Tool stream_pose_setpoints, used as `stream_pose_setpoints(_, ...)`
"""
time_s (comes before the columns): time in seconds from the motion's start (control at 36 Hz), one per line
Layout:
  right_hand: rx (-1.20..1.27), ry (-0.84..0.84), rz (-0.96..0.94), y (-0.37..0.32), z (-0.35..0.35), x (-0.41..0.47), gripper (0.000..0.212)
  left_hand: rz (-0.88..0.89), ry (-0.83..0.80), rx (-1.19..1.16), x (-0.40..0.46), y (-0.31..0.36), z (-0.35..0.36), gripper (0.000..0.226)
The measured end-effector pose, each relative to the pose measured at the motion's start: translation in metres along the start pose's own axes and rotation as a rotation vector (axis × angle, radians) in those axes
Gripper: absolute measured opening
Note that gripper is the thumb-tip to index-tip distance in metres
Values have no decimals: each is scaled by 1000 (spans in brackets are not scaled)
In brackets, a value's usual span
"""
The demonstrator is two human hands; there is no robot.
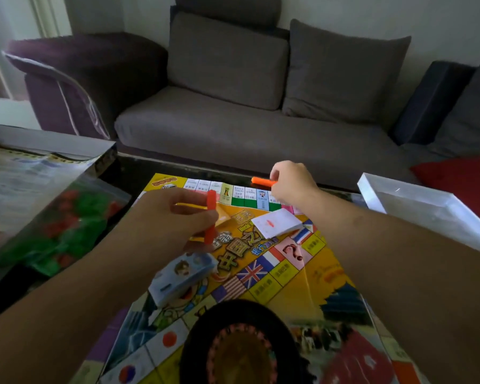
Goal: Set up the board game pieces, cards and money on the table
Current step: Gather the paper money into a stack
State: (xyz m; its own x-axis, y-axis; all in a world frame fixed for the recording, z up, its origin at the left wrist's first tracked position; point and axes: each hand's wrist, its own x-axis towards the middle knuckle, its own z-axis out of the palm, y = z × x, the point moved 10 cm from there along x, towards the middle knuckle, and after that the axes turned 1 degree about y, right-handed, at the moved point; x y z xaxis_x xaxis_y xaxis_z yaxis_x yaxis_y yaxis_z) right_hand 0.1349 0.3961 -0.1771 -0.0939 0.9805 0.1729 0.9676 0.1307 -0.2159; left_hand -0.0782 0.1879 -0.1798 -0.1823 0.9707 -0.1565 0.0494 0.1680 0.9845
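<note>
A yellow game board (286,275) with flag squares lies unfolded on the dark table. My left hand (175,220) hovers over its middle and grips a red stick piece (211,217) along with thin yellow ones (190,205). My right hand (291,184) is at the board's far edge, pinching an orange stick piece (262,180) that points left. A white stack of cards (279,224) lies on the board between my hands. A blue deck of cards (183,275) rests near the board's left side.
The open game box (47,151) at left holds a sheet and a bag of red and green houses (67,228). A clear plastic lid (427,206) sits at right. A round dark object (241,342) is at the bottom. A grey sofa (233,106) stands behind the table.
</note>
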Motion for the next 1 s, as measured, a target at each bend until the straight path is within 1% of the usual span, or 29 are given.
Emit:
stream_pose_setpoints(0.06,51,12,6,6,-10,-6,41,0,0,19,-1,-1,-1,22)
stream_pose_setpoints(0.08,64,28,9,9,-17,-10,45,1,-5,31,-1,-1,-1,21)
stream_pose_setpoints(0.17,86,50,3,14,-44,-33,39,20,2,82,-8,5,-7,19)
stream_pose_setpoints(0.28,162,23,-12,14,-80,-86,26,57,54,200,-29,21,-23,21)
stream_pose_setpoints(0.39,236,8,-117,-9,-121,-158,21,129,152,423,-68,29,-52,15)
stream_pose_setpoints(0.5,344,13,-215,-43,-143,-235,23,153,248,738,-101,15,-86,9)
stream_pose_setpoints(0.53,364,-2,-246,-53,-144,-255,23,144,263,810,-109,10,-94,14)
stream_pose_setpoints(0.61,349,-108,-336,-82,-134,-313,19,96,313,973,-131,-6,-122,45)
stream_pose_setpoints(0.64,335,-147,-360,-89,-126,-329,18,81,339,998,-137,-10,-132,49)
stream_pose_setpoints(0.67,329,-176,-377,-94,-119,-344,17,77,374,1006,-143,-13,-142,48)
stream_pose_setpoints(0.75,335,-251,-393,-105,-97,-375,15,112,472,994,-156,-16,-165,32)
stream_pose_setpoints(0.83,325,-313,-439,-115,-80,-390,14,90,476,1072,-160,-23,-169,26)
stream_pose_setpoints(0.92,338,-309,-438,-113,-76,-397,14,116,485,1132,-162,-27,-166,29)
stream_pose_setpoints(1.0,363,-276,-429,-107,-81,-400,15,214,506,1178,-169,-13,-154,20)
